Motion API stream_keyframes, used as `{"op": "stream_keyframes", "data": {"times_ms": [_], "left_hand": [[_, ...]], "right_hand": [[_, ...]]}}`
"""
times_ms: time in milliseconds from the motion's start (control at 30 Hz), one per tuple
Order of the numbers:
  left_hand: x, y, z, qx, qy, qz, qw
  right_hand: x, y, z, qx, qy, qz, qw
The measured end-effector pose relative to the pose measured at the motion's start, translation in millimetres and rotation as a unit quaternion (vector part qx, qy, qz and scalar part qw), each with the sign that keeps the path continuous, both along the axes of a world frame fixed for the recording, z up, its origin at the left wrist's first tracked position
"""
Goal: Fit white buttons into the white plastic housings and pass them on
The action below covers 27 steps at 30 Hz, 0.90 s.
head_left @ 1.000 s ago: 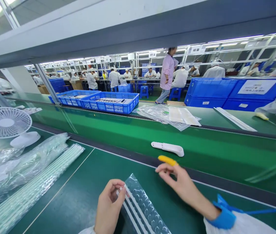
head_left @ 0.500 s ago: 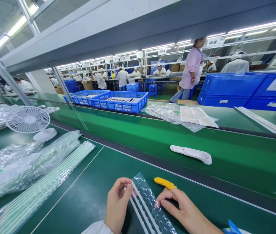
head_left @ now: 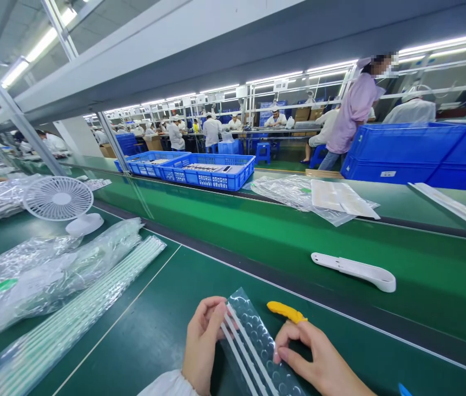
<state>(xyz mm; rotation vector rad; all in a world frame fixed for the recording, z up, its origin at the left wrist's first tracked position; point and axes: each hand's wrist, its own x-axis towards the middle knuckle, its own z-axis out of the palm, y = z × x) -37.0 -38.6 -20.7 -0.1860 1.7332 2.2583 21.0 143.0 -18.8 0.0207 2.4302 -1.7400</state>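
A: Where is the clear sheet [head_left: 264, 344] lying right now?

B: It's slanting between the two hands, over the green tabletop [head_left: 146, 330], its near end running out of view. White strips [head_left: 253, 351] are running along its left part, and clear round dots [head_left: 258, 325] are covering the right.

A: What is the left hand [head_left: 202, 341] doing?

B: It's pinching the sheet's upper left, thumb and forefinger pressing together where the strips are starting.

A: And the right hand [head_left: 315, 352]?

B: It's curling loosely at the sheet's right edge, fingertips meeting the plastic. I can't tell whether it's gripping or only touching. A yellow finger cover [head_left: 286, 312] is sheathing one finger, which is pointing away.

A: What's lying around them?

B: Ahead, a curved white part [head_left: 352, 269] is resting on the green belt [head_left: 258, 231]. To the left, a long bagged bundle [head_left: 88, 313] is slanting across the tabletop, and a white fan [head_left: 60, 198] is standing farther back.

A: And beyond the belt?

B: Blue baskets [head_left: 241, 179] are holding parts, white sheets [head_left: 340, 197] are lying on clear plastic, and a person in pink [head_left: 354, 110] is standing partly behind blue bins [head_left: 401, 143].
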Motion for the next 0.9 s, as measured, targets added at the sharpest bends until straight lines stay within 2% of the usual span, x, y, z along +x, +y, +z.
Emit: {"op": "stream_keyframes", "data": {"times_ms": [167, 300, 500, 733, 900], "left_hand": [[4.6, 7.2, -2.3, 0.06, -0.046, -0.074, 0.994], [8.6, 12.5, -8.2, 0.072, -0.061, -0.124, 0.988], [10.0, 13.7, -14.9, 0.082, -0.056, -0.121, 0.988], [10.0, 13.5, -10.9, 0.088, -0.06, -0.122, 0.987], [9.8, 12.4, -9.7, 0.075, -0.048, -0.151, 0.984]], "right_hand": [[-5.1, 7.6, -12.5, -0.101, 0.027, -0.029, 0.994], [-7.3, 12.6, -19.4, -0.175, 0.024, -0.048, 0.983], [-6.0, 12.2, -14.6, -0.193, 0.022, -0.04, 0.98], [-7.0, 8.4, -10.4, -0.212, -0.008, -0.037, 0.977], [-7.5, 7.3, -12.4, -0.237, -0.008, -0.035, 0.971]]}}
